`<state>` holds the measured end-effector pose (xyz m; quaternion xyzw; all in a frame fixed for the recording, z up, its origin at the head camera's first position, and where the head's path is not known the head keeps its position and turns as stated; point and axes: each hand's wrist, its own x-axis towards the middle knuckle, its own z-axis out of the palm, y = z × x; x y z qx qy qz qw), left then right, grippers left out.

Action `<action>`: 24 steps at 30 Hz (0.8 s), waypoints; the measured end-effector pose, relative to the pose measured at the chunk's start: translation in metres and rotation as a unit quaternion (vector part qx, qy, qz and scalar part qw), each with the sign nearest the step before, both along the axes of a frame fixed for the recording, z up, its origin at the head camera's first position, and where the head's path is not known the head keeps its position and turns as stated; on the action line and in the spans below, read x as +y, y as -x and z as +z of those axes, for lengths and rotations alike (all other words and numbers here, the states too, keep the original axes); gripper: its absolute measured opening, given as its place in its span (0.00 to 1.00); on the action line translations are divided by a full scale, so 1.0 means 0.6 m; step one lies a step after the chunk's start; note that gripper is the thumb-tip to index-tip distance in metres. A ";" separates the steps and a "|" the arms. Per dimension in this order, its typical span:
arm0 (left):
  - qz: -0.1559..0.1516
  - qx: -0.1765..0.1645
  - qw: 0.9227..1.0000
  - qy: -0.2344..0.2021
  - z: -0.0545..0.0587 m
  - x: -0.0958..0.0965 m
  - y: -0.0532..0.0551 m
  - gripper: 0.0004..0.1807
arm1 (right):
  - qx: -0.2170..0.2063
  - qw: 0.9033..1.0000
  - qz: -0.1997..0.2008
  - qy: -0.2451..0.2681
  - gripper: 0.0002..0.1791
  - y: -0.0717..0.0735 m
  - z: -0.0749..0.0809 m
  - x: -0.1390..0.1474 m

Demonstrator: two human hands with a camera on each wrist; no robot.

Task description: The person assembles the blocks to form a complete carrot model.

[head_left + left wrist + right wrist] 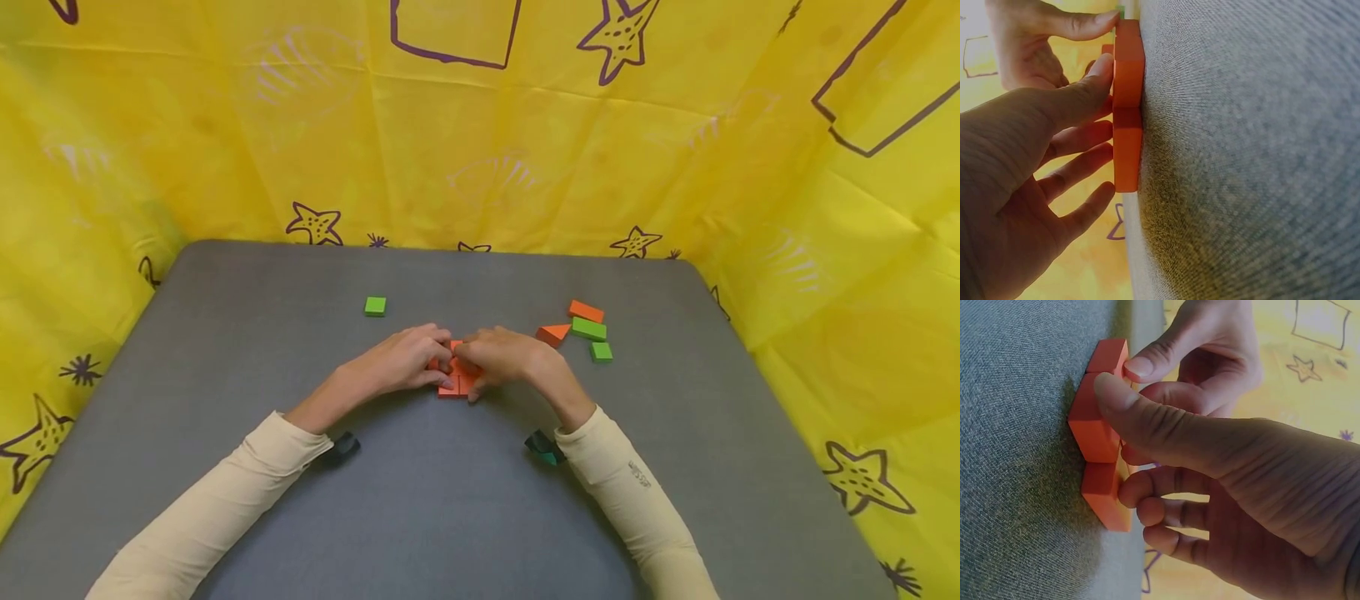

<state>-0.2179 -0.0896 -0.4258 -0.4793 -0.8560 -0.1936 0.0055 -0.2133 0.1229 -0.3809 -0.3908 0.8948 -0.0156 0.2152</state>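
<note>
Several orange blocks (448, 390) lie flat, side by side, on the grey table between the two hands. My left hand (408, 360) comes from the left, holding the blocks with bent fingers along them and its thumb at the near part. From the other side my right hand (508, 355) grips the cluster, its thumb on the near side of an orange block (1093, 439). In the left wrist view the fingertips meet the upper edge of two orange blocks (1127, 150) standing end to end. Both hands partly hide the cluster in the head view.
A green block (376, 306) lies behind the left hand. Beyond the right hand sit an orange triangular block (553, 334), an orange block (587, 312), a long green block (588, 328) and a small green block (602, 352). Yellow patterned cloth (420, 167) surrounds the table (450, 517).
</note>
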 end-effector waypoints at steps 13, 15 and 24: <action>-0.009 -0.006 1.000 -0.003 -0.002 -0.001 0.003 0.10 | -0.006 1.000 0.002 0.011 0.20 0.001 0.000 0.004; -0.016 -0.002 1.000 -0.002 -0.001 -0.001 0.003 0.10 | -0.008 1.000 0.001 0.021 0.19 0.003 0.002 0.009; -0.053 0.008 0.998 0.034 0.009 -0.011 0.004 0.09 | 0.041 0.994 -0.061 0.084 0.15 0.014 0.046 0.081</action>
